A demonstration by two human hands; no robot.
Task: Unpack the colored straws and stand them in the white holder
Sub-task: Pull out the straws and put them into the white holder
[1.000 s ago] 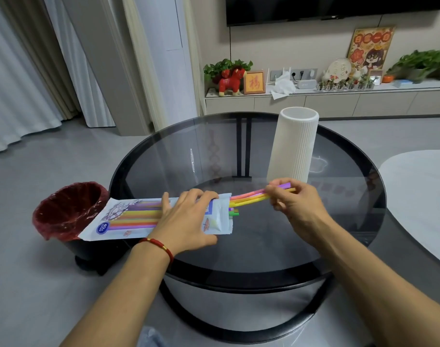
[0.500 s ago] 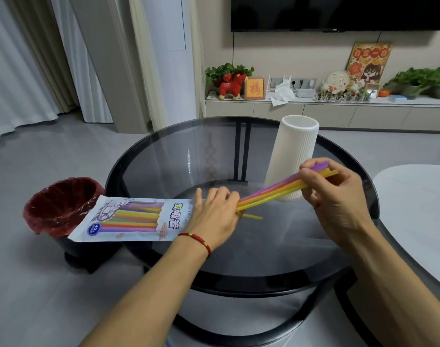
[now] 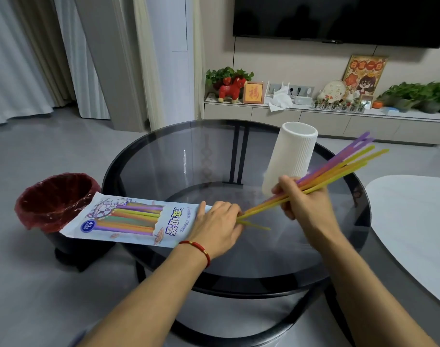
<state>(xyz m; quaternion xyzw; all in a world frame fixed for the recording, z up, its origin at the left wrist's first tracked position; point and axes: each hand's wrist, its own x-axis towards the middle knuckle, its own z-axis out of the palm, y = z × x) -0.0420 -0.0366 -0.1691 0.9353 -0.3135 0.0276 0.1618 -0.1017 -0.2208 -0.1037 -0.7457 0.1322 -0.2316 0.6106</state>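
Observation:
My right hand (image 3: 302,200) grips a bunch of several purple, orange and yellow straws (image 3: 344,164). They slant up to the right, and their lower tips still reach the mouth of the straw packet (image 3: 131,219). My left hand (image 3: 217,227) lies on the packet's open end and holds it down on the glass table (image 3: 214,156). More straws show through the packet. One yellow straw (image 3: 257,225) pokes out beside my left hand. The ribbed white holder (image 3: 290,156) stands upright just behind my right hand.
A bin with a red liner (image 3: 55,200) stands on the floor left of the table, under the packet's far end. A pale table (image 3: 414,229) lies to the right. A low cabinet with plants and ornaments (image 3: 326,116) runs along the back wall.
My right hand has drawn the bunch of straws further out of the packet, up and to the right, past the holder. My left hand stays on the packet's open end.

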